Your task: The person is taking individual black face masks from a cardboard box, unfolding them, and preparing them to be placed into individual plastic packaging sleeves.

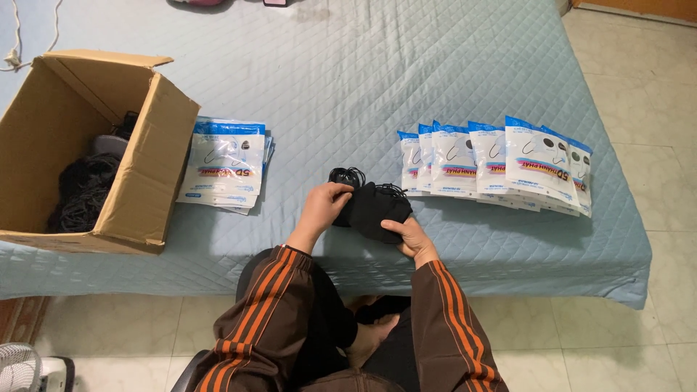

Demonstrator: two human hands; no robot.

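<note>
Black masks (374,209) gripped between left hand (327,203), right hand (410,236), above quilt (348,87).

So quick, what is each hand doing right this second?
Left hand: closed on the left edge of the stack of black masks.
Right hand: closed on the same stack, gripping its lower right corner.
</note>
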